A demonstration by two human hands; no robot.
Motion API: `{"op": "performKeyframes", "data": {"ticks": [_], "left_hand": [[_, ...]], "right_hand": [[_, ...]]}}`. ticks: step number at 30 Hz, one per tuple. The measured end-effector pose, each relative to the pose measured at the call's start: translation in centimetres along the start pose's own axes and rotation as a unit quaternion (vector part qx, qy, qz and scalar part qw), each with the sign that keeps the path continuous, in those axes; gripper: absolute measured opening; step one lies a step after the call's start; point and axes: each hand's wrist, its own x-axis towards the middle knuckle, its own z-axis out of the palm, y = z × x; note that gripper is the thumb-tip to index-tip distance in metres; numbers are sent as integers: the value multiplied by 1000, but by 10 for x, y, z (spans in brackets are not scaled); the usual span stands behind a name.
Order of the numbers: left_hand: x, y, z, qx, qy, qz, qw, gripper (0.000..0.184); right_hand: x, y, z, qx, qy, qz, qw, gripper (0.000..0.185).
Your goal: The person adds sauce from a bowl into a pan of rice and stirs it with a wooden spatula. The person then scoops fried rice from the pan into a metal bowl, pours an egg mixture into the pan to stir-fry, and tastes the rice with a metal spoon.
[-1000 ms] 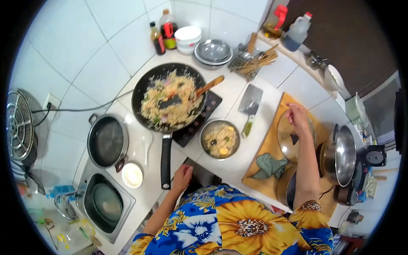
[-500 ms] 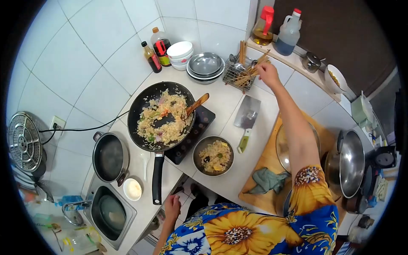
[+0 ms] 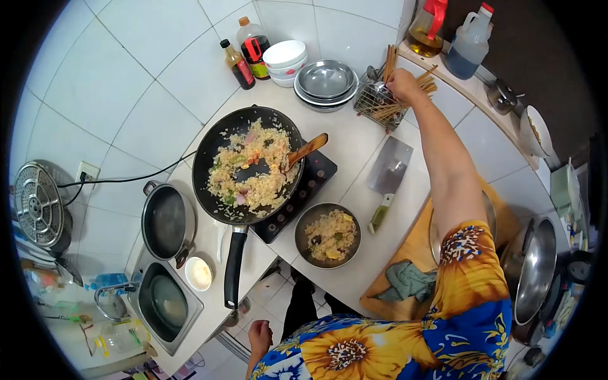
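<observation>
My right hand (image 3: 401,86) reaches into the wire utensil basket (image 3: 384,118), its fingers closed among chopsticks (image 3: 391,58) and metal spoons (image 3: 373,73). What the fingers hold is hidden. My left hand (image 3: 260,334) hangs low beside the counter edge, fingers curled and holding nothing visible. Left of the basket, a black frying pan (image 3: 296,183) on an induction cooker (image 3: 316,171) contains fried rice (image 3: 253,158) and a wooden spatula (image 3: 308,151). A metal bowl (image 3: 300,248) of fried rice stands in front of it. A cleaver (image 3: 390,166) lies below the basket.
A dark pot (image 3: 166,221), a small white bowl (image 3: 199,273) and a sink (image 3: 190,316) are on the left. Stacked metal bowls (image 3: 326,79) and sauce bottles (image 3: 256,54) line the wall. A cloth (image 3: 408,280) rests on a wooden board (image 3: 380,288) at the right.
My right hand has moved from above the basket's right side down among the utensils. The camera view has shifted slightly. My left hand stays low by the counter.
</observation>
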Motion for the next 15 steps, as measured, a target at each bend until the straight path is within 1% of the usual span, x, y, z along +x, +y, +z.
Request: {"op": "performKeyframes", "data": {"ticks": [1,2,4,5,7,8,10,11,13,15], "left_hand": [[2,0,0,2,3,1,1000,23],[4,0,2,14,3,5,1000,23],[7,2,4,30,3,9,999,23],[9,4,5,40,3,6,999,23],[11,6,6,52,4,2,999,23],[11,7,7,51,-6,7,999,23],[12,6,6,51,-15,13,998,23],[13,4,7,46,-19,13,999,23],[12,4,7,39,-18,10,999,24],[6,6,7,39,-23,24,999,24]], "right_hand": [[5,6,4,-6,28,-21,999,14],[9,12,7,-3,29,-20,999,14],[10,18,10,-7,49,-57,997,15],[12,21,10,-4,49,-55,997,15],[13,19,3,60,-39,11,997,15],[14,17,3,61,-40,10,997,15],[16,18,1,154,-105,52,981,10],[16,20,-1,156,-105,50,981,10],[2,6,-16,257,-114,93,955,8],[8,13,-9,355,-31,57,933,9]]}}
